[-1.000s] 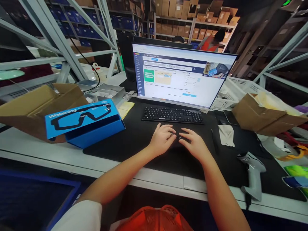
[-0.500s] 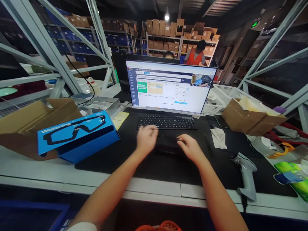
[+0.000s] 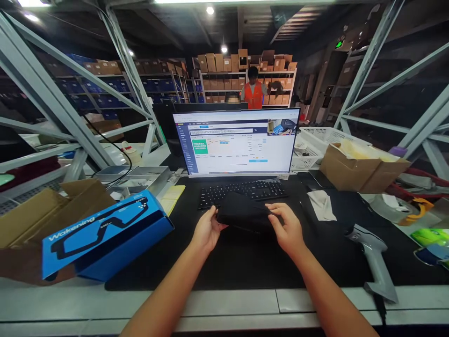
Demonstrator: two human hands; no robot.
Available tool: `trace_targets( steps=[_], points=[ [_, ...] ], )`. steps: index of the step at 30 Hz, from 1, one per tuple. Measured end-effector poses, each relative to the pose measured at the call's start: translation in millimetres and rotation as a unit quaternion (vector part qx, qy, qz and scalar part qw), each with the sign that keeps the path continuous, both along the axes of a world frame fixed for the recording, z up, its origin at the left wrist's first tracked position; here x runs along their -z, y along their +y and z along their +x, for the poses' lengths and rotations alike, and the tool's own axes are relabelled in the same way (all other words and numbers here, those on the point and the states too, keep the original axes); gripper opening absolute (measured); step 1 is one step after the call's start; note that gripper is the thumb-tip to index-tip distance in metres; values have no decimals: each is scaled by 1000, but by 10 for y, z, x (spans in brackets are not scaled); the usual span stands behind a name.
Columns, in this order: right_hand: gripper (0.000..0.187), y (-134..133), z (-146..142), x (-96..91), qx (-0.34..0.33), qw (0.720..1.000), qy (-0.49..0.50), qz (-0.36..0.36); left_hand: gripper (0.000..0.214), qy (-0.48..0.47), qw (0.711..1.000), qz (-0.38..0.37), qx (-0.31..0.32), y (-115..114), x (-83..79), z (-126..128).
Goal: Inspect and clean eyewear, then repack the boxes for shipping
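Note:
Both my hands hold a flat black pouch (image 3: 242, 213) a little above the black desk mat (image 3: 245, 257), just in front of the keyboard (image 3: 242, 191). My left hand (image 3: 206, 229) grips its left end with curled fingers. My right hand (image 3: 286, 227) is closed round its right end. A blue box (image 3: 105, 236) printed with goggles sits open at the left, leaning on a brown carton (image 3: 42, 220).
A monitor (image 3: 238, 142) stands behind the keyboard. A grey barcode scanner (image 3: 375, 262) lies at the right, with a white cloth (image 3: 321, 203), an open carton (image 3: 358, 166) and a white basket (image 3: 326, 140) beyond. A person in an orange vest (image 3: 255, 93) stands by far shelves.
My hands lay flat on the mat before; now they have lifted the black pouch off it. The camera has tilted up, showing more of the warehouse.

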State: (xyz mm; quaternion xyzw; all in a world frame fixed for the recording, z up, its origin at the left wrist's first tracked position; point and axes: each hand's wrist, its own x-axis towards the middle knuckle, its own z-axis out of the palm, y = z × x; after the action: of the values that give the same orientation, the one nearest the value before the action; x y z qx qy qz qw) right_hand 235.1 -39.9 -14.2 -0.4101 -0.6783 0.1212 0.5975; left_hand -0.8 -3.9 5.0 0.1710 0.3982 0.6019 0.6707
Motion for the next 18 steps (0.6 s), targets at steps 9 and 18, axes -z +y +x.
trace_targets(
  steps=[9, 18],
  points=[
    [12, -37, -31, 33, -14, 991, 107, -81, 15, -32, 997, 59, -30, -32, 91, 21],
    [33, 107, -21, 111, -37, 962, 68, -261, 86, 310, 906, 264, 118, -40, 233, -200]
  ],
)
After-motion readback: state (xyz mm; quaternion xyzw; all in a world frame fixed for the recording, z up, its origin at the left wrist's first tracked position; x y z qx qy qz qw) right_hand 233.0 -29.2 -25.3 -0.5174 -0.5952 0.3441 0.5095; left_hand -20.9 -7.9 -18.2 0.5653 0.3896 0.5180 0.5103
